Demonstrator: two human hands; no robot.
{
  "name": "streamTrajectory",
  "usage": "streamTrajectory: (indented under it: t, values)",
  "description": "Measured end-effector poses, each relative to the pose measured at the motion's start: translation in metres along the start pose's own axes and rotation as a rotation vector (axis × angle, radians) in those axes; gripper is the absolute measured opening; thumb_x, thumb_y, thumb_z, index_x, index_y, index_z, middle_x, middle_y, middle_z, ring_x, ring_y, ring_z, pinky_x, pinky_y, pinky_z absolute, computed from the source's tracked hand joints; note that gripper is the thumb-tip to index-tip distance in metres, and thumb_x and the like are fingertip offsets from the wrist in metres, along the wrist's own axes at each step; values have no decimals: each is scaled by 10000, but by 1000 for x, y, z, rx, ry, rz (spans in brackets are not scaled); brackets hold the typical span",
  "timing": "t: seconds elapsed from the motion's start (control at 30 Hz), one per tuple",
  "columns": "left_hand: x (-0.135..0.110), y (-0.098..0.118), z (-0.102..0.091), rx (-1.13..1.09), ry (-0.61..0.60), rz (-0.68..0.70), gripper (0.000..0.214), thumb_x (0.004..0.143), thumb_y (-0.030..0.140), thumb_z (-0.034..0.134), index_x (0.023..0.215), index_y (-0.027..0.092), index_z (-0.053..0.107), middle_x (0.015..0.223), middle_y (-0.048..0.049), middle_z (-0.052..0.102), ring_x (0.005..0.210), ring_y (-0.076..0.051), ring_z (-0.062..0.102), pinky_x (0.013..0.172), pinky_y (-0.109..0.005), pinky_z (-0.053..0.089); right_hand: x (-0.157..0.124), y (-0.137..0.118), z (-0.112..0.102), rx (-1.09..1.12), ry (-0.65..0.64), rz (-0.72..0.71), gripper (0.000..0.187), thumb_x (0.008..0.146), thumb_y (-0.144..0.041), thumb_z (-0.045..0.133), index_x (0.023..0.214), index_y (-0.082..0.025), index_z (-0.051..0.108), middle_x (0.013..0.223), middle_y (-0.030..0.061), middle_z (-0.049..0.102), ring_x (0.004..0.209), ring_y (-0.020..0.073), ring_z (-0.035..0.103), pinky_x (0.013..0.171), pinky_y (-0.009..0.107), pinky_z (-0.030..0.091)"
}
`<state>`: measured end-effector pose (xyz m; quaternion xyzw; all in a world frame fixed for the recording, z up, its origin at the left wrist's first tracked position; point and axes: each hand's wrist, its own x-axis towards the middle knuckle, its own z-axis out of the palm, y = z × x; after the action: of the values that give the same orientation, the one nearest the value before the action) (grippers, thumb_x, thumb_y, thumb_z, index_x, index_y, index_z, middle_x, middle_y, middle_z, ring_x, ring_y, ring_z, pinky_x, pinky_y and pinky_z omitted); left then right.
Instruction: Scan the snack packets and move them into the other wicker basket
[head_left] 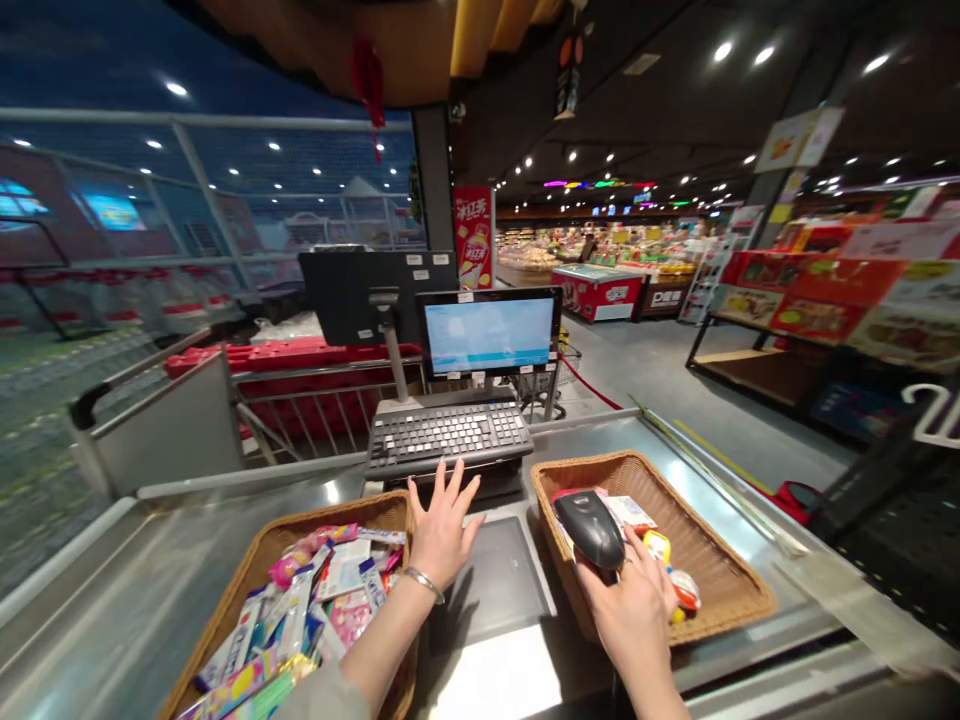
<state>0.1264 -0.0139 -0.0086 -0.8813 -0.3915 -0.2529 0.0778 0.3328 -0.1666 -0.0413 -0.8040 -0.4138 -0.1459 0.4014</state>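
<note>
My left hand [442, 530] is open, its fingers spread, just in front of the black keyboard [450, 437]; I cannot tell whether the fingertips touch it. A handheld barcode scanner [589, 525], black and rounded, is gripped in my right hand [636, 605] over the right wicker basket [720, 560]. Beneath the scanner lie a few small packets, including a yellow-and-white candy pack [657, 546], partly hidden by the hand. Below my left forearm, the left wicker basket [251, 545] holds many wrapped sweets [300, 605] in bright colours.
A lit monitor [489, 335] stands behind the keyboard, with a second black screen [349, 290] seen from its back. Between the baskets a dark grey plate [491, 575] is set in the metal counter [172, 560]. Shelves of boxed goods [817, 290] stand to the right.
</note>
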Motion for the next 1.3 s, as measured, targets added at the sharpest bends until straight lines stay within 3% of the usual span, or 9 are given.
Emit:
streamTrajectory:
  t: [0.43,0.63,0.8,1.03,1.17,1.3]
  values:
    - [-103,-86,-41,187,-100,-392,463,918,365,505,1374,284,514,1555,-109,340,1468,-360,207,1107,-743,75,-25,-64,36,172,-245,-193,425,804,-545,496,868,-184,712,1125,154,688,1221,315,496,1061,503,253]
    - [-139,-107,-51,225,-149,-503,484,920,354,497,1399,296,481,1560,-108,332,1467,-366,206,1090,-763,63,-39,-82,46,189,-339,-209,391,777,-532,515,838,-199,711,1173,142,676,1249,315,489,1058,505,248]
    - [-160,-116,-56,230,-191,-551,464,920,367,493,1376,281,513,1549,-121,353,1469,-371,196,1084,-769,60,-48,-93,53,199,-380,-243,384,768,-519,510,850,-209,720,1123,121,699,1238,298,510,1068,481,240]
    - [-188,-136,-62,239,-307,-541,540,858,338,597,1384,376,481,1563,-60,342,1481,-366,140,1080,-767,-2,-62,-104,62,228,-422,-274,358,744,-522,506,773,-229,709,1059,107,719,1192,297,540,1054,478,252]
    - [-193,-150,-63,221,-359,-491,526,826,334,651,1329,427,527,1569,-31,336,1474,-371,167,1082,-760,-23,-68,-107,66,234,-438,-311,361,753,-512,510,798,-218,712,1071,116,713,1181,300,547,1053,490,255]
    - [-190,-166,-66,240,-385,-486,463,836,318,638,1289,398,575,1555,-47,364,1469,-362,200,1077,-755,-63,-70,-107,70,230,-452,-323,349,745,-508,531,803,-216,713,1078,115,706,1192,307,534,1046,495,254]
